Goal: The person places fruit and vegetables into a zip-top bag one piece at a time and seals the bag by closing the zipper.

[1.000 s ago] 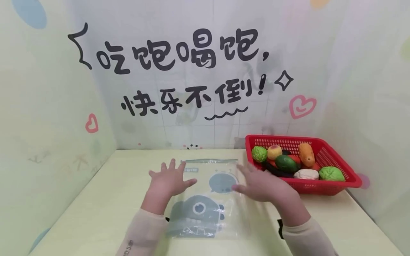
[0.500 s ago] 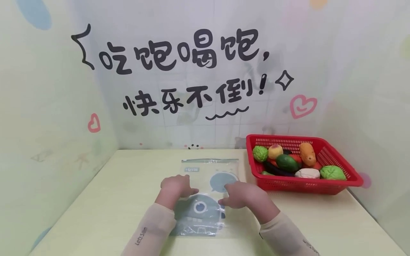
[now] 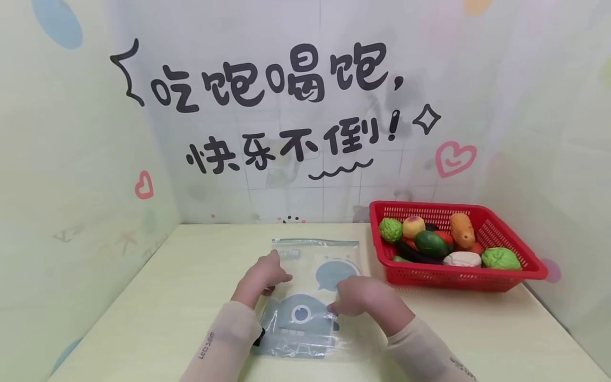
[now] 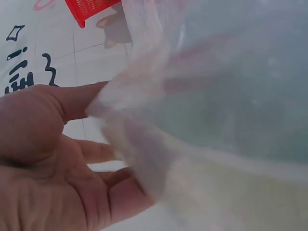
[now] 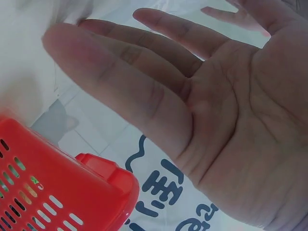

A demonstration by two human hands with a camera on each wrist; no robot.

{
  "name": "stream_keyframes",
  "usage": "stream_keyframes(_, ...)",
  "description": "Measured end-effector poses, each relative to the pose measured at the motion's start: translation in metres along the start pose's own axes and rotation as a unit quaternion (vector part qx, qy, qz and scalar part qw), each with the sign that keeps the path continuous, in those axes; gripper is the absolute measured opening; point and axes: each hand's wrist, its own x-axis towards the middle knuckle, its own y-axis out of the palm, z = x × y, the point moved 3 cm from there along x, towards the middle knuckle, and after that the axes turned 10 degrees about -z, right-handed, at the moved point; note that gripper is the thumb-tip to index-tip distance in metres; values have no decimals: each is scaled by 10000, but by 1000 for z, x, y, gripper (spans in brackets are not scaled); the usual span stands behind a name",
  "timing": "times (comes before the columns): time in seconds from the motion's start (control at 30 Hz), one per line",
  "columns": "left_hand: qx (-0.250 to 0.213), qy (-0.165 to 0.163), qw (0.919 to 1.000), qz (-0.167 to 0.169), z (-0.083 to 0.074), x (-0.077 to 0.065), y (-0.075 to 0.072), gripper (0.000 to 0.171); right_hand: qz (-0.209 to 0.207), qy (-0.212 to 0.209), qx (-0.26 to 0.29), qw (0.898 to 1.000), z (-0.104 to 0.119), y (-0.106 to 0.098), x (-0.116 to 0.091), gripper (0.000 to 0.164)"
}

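A clear zip bag [image 3: 305, 331] with a blue-grey cartoon creature and speech bubble printed on it lies on the table in the head view, its slider strip toward the wall. At its left edge is my left hand [image 3: 264, 270]. In the left wrist view that hand [image 4: 62, 159] holds the film between thumb and curled fingers; the raised bag [image 4: 231, 120] hides the fingertips. My right hand [image 3: 360, 297] is over the bag's right side. Seen from the right wrist, the right hand [image 5: 231, 106] has its fingers extended, with nothing gripped in the palm.
A red basket [image 3: 458, 278] stands at the back right of the table [image 3: 191, 297]. It contains play vegetables and fruit, among them a dark green one [image 3: 431, 243], a light green cabbage [image 3: 501, 259] and an orange piece [image 3: 462, 230]. Printed walls enclose the back and sides.
Both hands have come down and back from above the bag to its two sides. The bag's left edge has lifted and creased at the left hand. The basket stays put.
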Motion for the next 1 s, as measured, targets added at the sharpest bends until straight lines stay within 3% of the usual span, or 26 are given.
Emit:
stream_keyframes(0.1, 212, 380, 9990, -121, 1, 3, -2, 57, 27, -121, 58, 9999, 1, -3, -3, 48)
stream_keyframes(0.2, 620, 777, 9928, -667, -6, 2, -10, 60, -61, -327, 249, 9991, 0, -11, -9, 55)
stream_keyframes(0.27, 768, 862, 9876, -1067, -12, 1, -19, 60, -139, -388, 425, 9982, -2, -19, -14, 60)
stream_keyframes(0.37, 523, 985, 9797, -1667, -21, -2, -40, 58, -303, -408, 630, 9967, -7, -37, -22, 64)
stream_keyframes(0.43, 213, 1239, 9670, -2216, -27, -6, -55, 54, -485, -429, 747, 9951, -11, -49, -27, 66)
stream_keyframes(0.5, -119, 1661, 9420, -2913, -33, -13, -70, 48, -697, -484, 920, 9921, -14, -61, -32, 66)
stream_keyframes(0.57, -427, 2247, 9018, -3667, -42, -23, -84, 44, -949, -526, 1189, 9870, -19, -72, -36, 65)
stream_keyframes(0.67, -738, 3124, 8218, -4707, -57, -48, -99, 43, -1304, -543, 1818, 9732, -26, -87, -43, 65)
stream_keyframes(0.7, -756, 3415, 7939, -4974, -63, -57, -102, 45, -1400, -601, 2219, 9631, -27, -91, -45, 64)
stream_keyframes(0.73, -764, 3723, 7668, -5172, -70, -66, -105, 46, -1472, -644, 2722, 9488, -28, -96, -47, 64)
stream_keyframes(0.77, -762, 4047, 7420, -5290, -76, -74, -106, 47, -1518, -715, 3356, 9270, -29, -101, -49, 63)
stream_keyframes(0.8, -729, 4400, 7195, -5323, -83, -82, -106, 48, -1501, -802, 4085, 8968, -29, -105, -50, 64)
stream_keyframes(0.83, -639, 4779, 6987, -5286, -91, -89, -104, 47, -1434, -893, 4872, 8568, -30, -110, -51, 65)
stream_keyframes(0.87, -497, 5164, 6806, -5174, -97, -94, -101, 47, -1338, -979, 5643, 8088, -31, -114, -51, 67)
stream_keyframes(0.93, -173, 5867, 6552, -4756, -108, -101, -92, 43, -1161, -1046, 6846, 7120, -35, -120, -52, 70)
stream_keyframes(0.97, 24, 6144, 6457, -4533, -112, -103, -85, 40, -1131, -1046, 7202, 6765, -38, -123, -51, 70)
stream_keyframes(1.0, 221, 6371, 6390, -4305, -115, -103, -79, 38, -1138, -1006, 7391, 6562, -42, -124, -51, 70)
